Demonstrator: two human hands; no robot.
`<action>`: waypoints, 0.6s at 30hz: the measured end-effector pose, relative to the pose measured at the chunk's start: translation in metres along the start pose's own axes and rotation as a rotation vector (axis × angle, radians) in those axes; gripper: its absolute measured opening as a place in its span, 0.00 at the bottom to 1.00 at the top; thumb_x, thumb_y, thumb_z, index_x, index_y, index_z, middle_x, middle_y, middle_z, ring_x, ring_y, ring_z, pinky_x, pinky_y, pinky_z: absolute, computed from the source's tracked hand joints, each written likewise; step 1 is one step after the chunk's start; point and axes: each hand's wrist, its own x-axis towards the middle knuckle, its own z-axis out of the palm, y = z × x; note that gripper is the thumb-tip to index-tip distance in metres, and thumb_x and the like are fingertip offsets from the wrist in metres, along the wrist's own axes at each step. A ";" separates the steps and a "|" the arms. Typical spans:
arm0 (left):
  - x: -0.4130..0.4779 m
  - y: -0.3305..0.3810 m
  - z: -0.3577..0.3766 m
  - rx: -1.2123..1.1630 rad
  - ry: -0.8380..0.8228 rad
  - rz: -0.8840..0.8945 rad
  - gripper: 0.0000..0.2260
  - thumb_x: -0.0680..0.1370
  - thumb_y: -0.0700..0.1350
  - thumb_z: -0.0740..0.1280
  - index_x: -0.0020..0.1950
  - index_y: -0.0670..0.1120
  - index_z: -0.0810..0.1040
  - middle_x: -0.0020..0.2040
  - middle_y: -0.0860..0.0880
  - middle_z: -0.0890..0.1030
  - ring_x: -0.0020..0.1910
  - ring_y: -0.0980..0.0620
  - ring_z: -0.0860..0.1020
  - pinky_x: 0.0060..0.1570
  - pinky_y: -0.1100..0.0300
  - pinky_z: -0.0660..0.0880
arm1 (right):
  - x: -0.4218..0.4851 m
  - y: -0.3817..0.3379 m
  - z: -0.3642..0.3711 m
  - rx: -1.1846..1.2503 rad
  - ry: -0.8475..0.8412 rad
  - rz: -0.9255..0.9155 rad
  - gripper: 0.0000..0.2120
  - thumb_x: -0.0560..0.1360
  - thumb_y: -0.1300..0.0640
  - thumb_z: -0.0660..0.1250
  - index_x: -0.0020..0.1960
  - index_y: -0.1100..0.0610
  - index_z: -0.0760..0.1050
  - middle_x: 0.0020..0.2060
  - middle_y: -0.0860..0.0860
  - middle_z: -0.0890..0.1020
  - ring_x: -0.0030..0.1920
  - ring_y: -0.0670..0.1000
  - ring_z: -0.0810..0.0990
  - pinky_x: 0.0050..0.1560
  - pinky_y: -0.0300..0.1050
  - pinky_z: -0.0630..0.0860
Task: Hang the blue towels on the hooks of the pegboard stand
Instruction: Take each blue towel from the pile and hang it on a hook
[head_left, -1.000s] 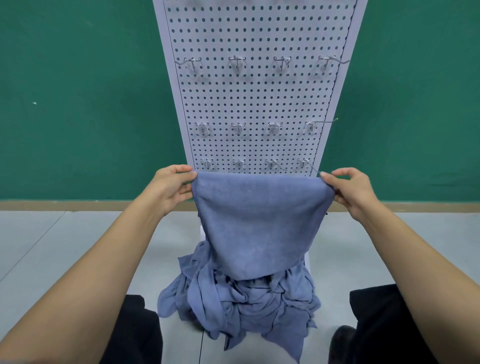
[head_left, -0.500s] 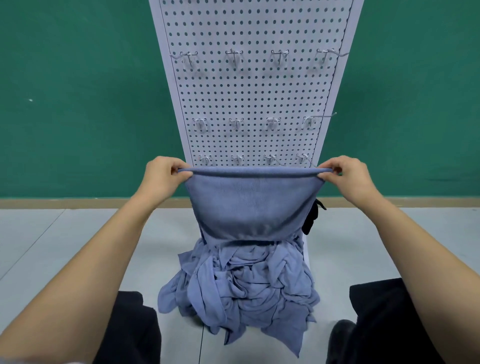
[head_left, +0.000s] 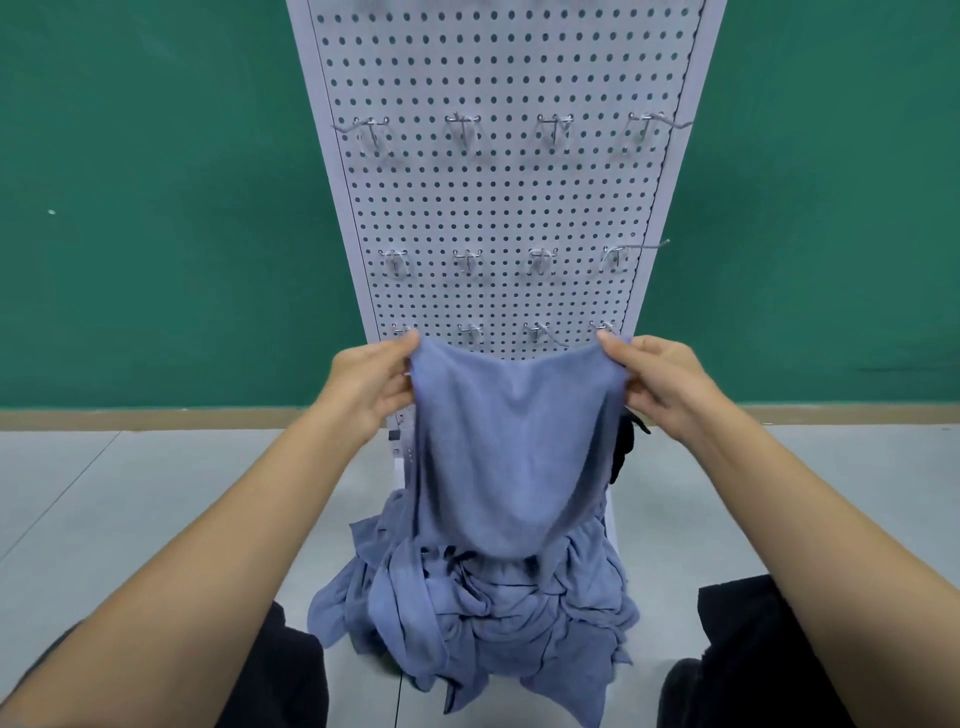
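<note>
Blue towel (head_left: 511, 441) held up in front of the lower part of the pegboard stand (head_left: 509, 208), spread between both hands, top edge sagging a little in the middle and sitting just below the lowest row of hooks (head_left: 470, 332). Pinched at its upper left corner by the left grip (head_left: 371, 384), thumb and fingers closed on the cloth; pinched the same way at the upper right corner by the right grip (head_left: 660, 384). Hangs loose below, lower hem overlapping in this view a crumpled pile of blue towels (head_left: 493, 623) heaped at the foot of the stand on the grey floor (head_left: 130, 493). Three rows of four wire hooks showing on the white perforated panel. Small black object (head_left: 626, 447) peeking out beside the towel's right edge, kind unclear. Green wall (head_left: 156, 208) behind; dark trouser knees (head_left: 291, 670) at the bottom corners
</note>
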 end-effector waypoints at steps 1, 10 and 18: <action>-0.003 -0.005 0.010 0.038 -0.013 0.033 0.07 0.76 0.45 0.70 0.48 0.42 0.80 0.43 0.46 0.83 0.33 0.54 0.82 0.32 0.62 0.79 | -0.003 0.003 0.010 -0.019 -0.036 -0.004 0.12 0.74 0.56 0.72 0.37 0.55 0.71 0.28 0.51 0.75 0.25 0.45 0.72 0.27 0.36 0.75; -0.020 -0.023 0.056 0.240 -0.102 0.175 0.07 0.77 0.46 0.69 0.51 0.44 0.83 0.44 0.47 0.84 0.39 0.54 0.80 0.40 0.64 0.80 | -0.026 0.015 0.057 -0.063 -0.193 -0.059 0.04 0.75 0.63 0.70 0.49 0.60 0.78 0.38 0.53 0.80 0.38 0.47 0.80 0.47 0.40 0.82; -0.021 -0.018 0.051 0.152 -0.239 0.193 0.06 0.75 0.40 0.70 0.51 0.44 0.82 0.42 0.50 0.84 0.39 0.56 0.81 0.42 0.66 0.75 | -0.030 0.003 0.049 0.029 -0.354 -0.133 0.11 0.77 0.71 0.62 0.57 0.63 0.77 0.47 0.56 0.84 0.47 0.49 0.84 0.53 0.39 0.80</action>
